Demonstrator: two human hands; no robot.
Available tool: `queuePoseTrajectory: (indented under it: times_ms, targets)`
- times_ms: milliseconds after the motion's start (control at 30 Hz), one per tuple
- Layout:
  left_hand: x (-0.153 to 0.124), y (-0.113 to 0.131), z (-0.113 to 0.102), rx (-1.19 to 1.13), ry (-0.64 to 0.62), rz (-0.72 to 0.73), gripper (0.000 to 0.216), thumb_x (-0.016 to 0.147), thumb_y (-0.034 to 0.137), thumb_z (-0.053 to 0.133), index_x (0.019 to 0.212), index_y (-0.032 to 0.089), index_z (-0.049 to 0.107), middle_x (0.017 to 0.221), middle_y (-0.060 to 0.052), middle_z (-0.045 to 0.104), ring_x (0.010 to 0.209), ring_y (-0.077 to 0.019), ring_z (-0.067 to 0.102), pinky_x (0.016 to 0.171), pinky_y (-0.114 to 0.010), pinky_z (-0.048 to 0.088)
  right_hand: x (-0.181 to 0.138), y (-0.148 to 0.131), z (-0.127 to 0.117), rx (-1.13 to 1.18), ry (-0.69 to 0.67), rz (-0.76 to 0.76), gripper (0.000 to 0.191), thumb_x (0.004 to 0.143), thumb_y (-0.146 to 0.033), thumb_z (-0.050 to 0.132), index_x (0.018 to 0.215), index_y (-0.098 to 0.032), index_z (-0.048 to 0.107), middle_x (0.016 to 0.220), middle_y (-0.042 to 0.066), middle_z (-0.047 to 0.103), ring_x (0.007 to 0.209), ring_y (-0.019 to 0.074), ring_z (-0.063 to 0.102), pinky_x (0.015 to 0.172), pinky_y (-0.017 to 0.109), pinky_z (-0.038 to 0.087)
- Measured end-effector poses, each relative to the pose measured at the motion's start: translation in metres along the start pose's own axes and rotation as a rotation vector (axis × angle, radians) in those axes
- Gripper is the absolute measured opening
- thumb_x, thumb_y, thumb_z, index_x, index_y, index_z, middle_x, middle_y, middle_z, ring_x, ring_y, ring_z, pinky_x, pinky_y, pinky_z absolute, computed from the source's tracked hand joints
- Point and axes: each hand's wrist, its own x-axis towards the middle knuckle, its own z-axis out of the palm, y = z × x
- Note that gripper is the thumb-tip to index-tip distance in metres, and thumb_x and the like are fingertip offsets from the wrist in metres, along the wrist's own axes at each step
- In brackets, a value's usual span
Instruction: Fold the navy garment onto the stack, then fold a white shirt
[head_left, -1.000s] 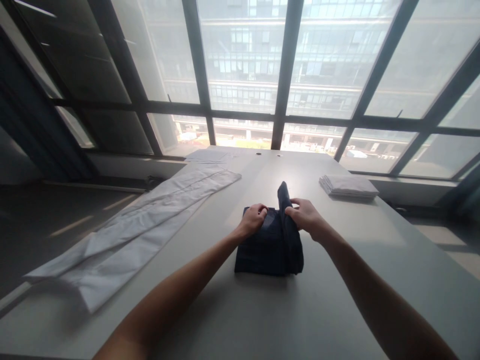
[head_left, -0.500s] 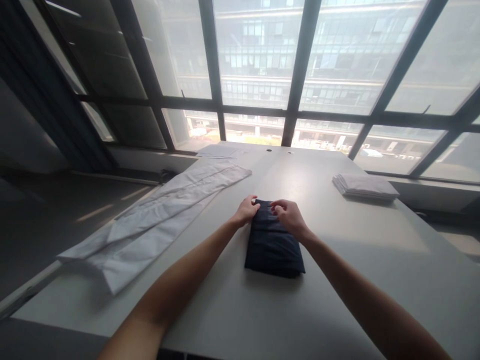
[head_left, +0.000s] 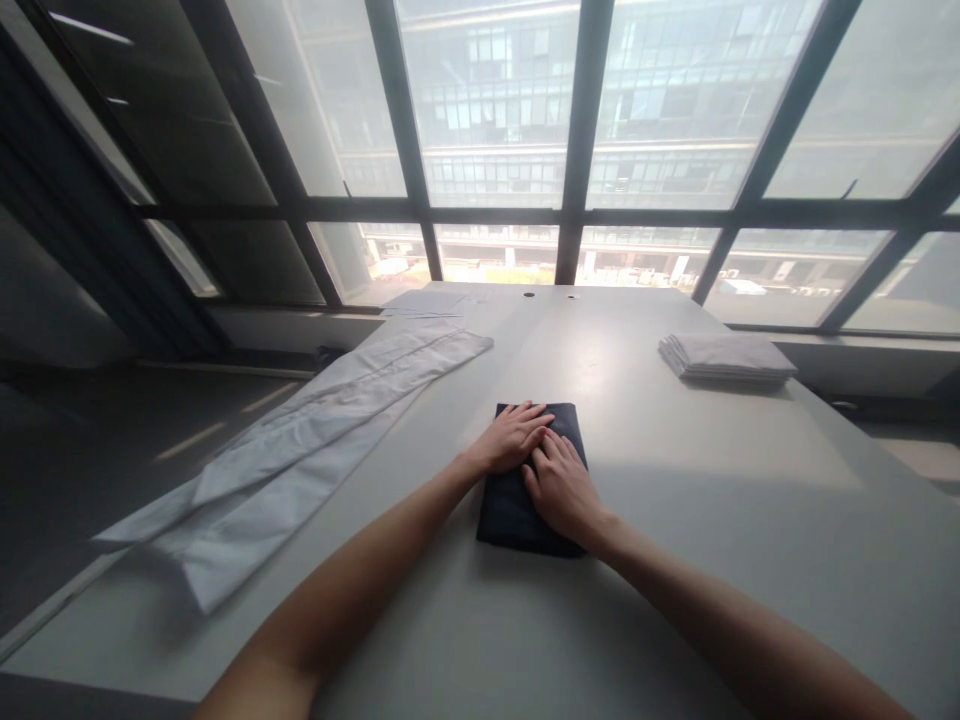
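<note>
A folded dark navy cloth (head_left: 504, 510) lies in the middle of the grey table (head_left: 675, 480). My left hand (head_left: 512, 438) rests flat on its far half, fingers stretched out toward the right. My right hand (head_left: 561, 487) lies flat on the near right part of the cloth, fingers extended and touching the left hand's fingers. Both palms press down on the cloth and neither hand grips anything.
A long white cloth (head_left: 300, 450) lies spread along the table's left side, its near end hanging over the edge. A stack of folded white cloths (head_left: 724, 357) sits at the far right. Large windows (head_left: 570, 130) stand behind the table.
A second ago both hands pinched an upright flap of the dark cloth. The flap has been folded down, and both hands have come to lie flat on the folded cloth.
</note>
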Motion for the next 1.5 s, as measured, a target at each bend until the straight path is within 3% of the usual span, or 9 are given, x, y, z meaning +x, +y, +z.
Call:
queuePoseTrajectory:
  times_ms: [300,533,600,667,767,900,1100,1300,1500]
  targets:
    - [0.003,-0.017,0.001,0.055,-0.014,-0.011,0.059,0.110,0.050,0.027,0.157,0.019,0.047,0.166,-0.012,0.038,0.156,-0.0257,0.031,0.126,-0.042,0.024,-0.019,-0.007,-0.007,0.028,-0.071,-0.098,0.071,0.103,-0.048,0.048,0.160,-0.005,0.039,0.167,0.022,0.031,0.159,0.0336,0.022,0.129,0.054,0.017]
    - [-0.008,0.004,-0.026,0.224,0.037,-0.249,0.042,0.106,0.045,0.044,0.134,0.022,0.066,0.138,-0.015,0.066,0.127,-0.0322,0.063,0.109,-0.045,0.045,0.004,0.053,-0.044,0.162,-0.243,-0.375,0.052,0.100,-0.036,0.056,0.152,-0.027,0.055,0.162,0.006,0.046,0.154,0.0248,0.036,0.128,0.052,0.019]
    - [-0.010,0.015,-0.033,0.289,0.018,-0.381,0.041,0.104,0.045,0.046,0.121,0.018,0.071,0.121,-0.019,0.072,0.112,-0.0347,0.069,0.100,-0.047,0.050,0.012,0.067,-0.052,0.177,-0.203,-0.321,0.041,0.099,-0.027,0.054,0.138,-0.031,0.067,0.152,0.003,0.059,0.147,0.0240,0.047,0.127,0.054,0.021]
    - [-0.009,0.023,-0.035,0.341,0.042,-0.468,0.042,0.105,0.042,0.044,0.115,0.013,0.072,0.113,-0.022,0.072,0.106,-0.0359,0.070,0.097,-0.048,0.050,0.017,0.069,-0.051,0.175,-0.045,-0.165,0.038,0.100,-0.021,0.047,0.127,-0.026,0.073,0.141,0.006,0.068,0.141,0.0235,0.053,0.125,0.051,0.027]
    - [-0.005,0.027,-0.027,0.320,0.137,-0.286,0.042,0.106,0.037,0.042,0.133,0.015,0.065,0.134,-0.021,0.066,0.128,-0.0351,0.060,0.112,-0.049,0.040,0.019,0.058,-0.037,0.118,0.139,0.095,0.044,0.101,-0.018,0.040,0.135,-0.015,0.068,0.146,0.015,0.062,0.144,0.0259,0.049,0.121,0.045,0.034]
    - [0.002,0.015,-0.009,0.192,-0.009,0.024,0.050,0.109,0.043,0.037,0.155,0.027,0.046,0.165,-0.010,0.041,0.154,-0.0295,0.032,0.125,-0.051,0.023,0.015,0.044,-0.015,-0.010,0.017,0.184,0.054,0.105,-0.029,0.039,0.152,-0.006,0.050,0.160,0.024,0.044,0.152,0.0353,0.035,0.123,0.054,0.026]
    - [0.008,-0.015,-0.004,0.125,-0.107,-0.120,0.058,0.109,0.055,0.030,0.161,0.031,0.037,0.170,-0.009,0.031,0.158,-0.0327,0.024,0.124,-0.062,0.019,0.007,0.045,-0.015,0.003,-0.065,0.174,0.060,0.108,-0.042,0.034,0.157,-0.009,0.044,0.164,0.022,0.039,0.154,0.0332,0.032,0.125,0.052,0.022]
    - [0.008,-0.025,-0.007,0.076,-0.104,-0.184,0.061,0.109,0.054,0.028,0.162,0.026,0.037,0.170,-0.012,0.030,0.157,-0.0343,0.025,0.124,-0.059,0.023,0.001,0.053,-0.017,-0.011,-0.088,0.230,0.062,0.107,-0.047,0.036,0.159,-0.014,0.043,0.166,0.019,0.037,0.156,0.0323,0.030,0.126,0.053,0.016]
    - [0.009,-0.026,-0.007,0.071,-0.110,-0.201,0.061,0.109,0.054,0.027,0.162,0.024,0.037,0.170,-0.012,0.030,0.157,-0.0346,0.026,0.124,-0.057,0.023,-0.023,0.087,-0.023,0.052,-0.109,0.282,0.065,0.106,-0.053,0.037,0.159,-0.017,0.043,0.166,0.017,0.037,0.157,0.0315,0.028,0.126,0.060,0.013]
